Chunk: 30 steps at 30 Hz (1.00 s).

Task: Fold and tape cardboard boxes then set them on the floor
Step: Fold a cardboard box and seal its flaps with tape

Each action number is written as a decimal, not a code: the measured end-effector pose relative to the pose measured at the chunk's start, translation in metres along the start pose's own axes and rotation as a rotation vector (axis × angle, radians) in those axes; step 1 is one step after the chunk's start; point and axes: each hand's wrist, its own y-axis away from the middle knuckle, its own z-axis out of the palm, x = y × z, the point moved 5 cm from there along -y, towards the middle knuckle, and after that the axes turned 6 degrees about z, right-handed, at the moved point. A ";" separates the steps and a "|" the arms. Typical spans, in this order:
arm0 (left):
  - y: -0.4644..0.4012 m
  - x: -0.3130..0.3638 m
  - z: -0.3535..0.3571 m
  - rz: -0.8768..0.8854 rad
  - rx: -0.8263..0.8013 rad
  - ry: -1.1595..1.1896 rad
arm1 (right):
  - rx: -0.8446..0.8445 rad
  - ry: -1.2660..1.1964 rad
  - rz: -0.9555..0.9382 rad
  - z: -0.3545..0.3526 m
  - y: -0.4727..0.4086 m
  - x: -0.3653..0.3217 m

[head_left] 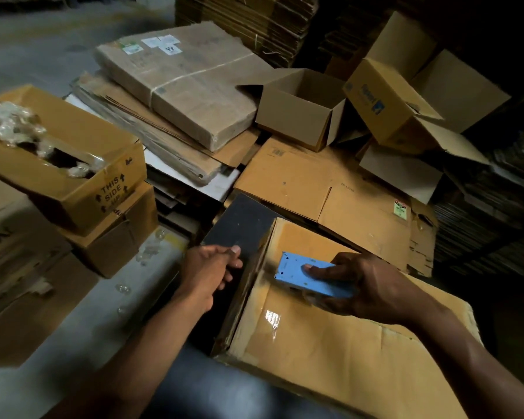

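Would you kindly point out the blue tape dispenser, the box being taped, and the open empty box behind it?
blue tape dispenser [306,275]: head view, flat top face.
box being taped [321,349]: head view, taped top flap.
open empty box [291,111]: head view, front wall.

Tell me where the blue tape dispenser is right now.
In the head view, the blue tape dispenser is low and right of centre, gripped by the right hand on top of the near cardboard box; the left hand is at that box's left edge.

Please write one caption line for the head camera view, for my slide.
Right hand runs a blue tape dispenser along a cardboard box while the left hand steadies its edge.
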 end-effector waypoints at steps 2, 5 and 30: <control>0.000 -0.010 0.000 -0.002 0.011 -0.006 | -0.024 0.054 0.012 0.008 -0.007 0.001; -0.003 -0.029 -0.001 -0.025 0.028 0.006 | -0.063 0.102 0.021 0.019 -0.015 0.003; -0.017 -0.100 0.017 -0.079 0.011 -0.244 | -0.233 0.145 0.132 0.021 -0.044 -0.024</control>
